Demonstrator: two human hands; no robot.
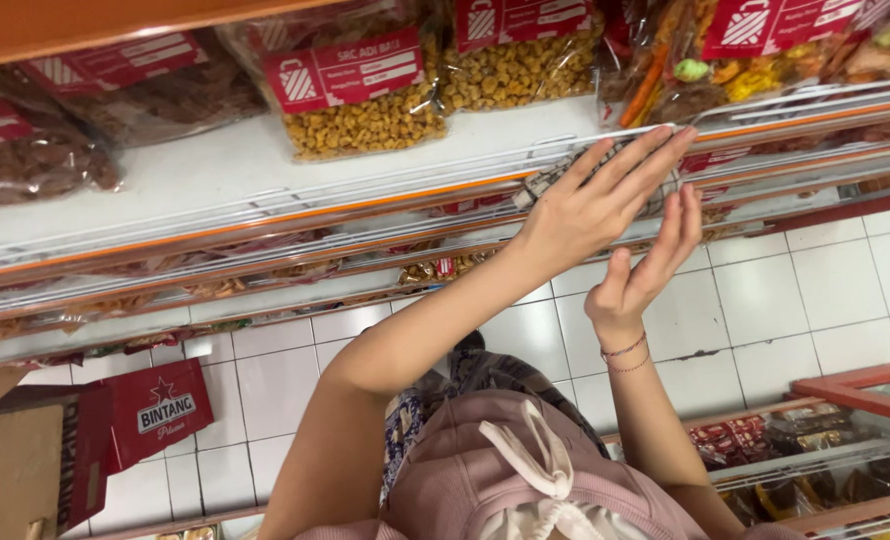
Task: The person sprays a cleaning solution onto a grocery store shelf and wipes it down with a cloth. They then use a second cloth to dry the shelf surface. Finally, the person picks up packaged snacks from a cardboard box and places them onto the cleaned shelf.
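My left hand (590, 205) reaches up to the front edge of the white shelf (215, 165), its fingers stretched flat over a small chequered packet (550, 180). My right hand (645, 270), with thin bracelets at the wrist, is raised just below and to the right. Its palm faces left and its fingertips touch the packet's right end. The packet is pressed between the two hands, and most of it is hidden behind the left fingers.
Clear bags of yellow snacks (365, 110) with red labels lie on the shelf, with brown snack bags (35, 150) at the left. More shelves run below. Underneath is a white tiled floor (785, 290). A red cardboard box (160, 410) stands lower left, and another rack of packets (815, 450) lower right.
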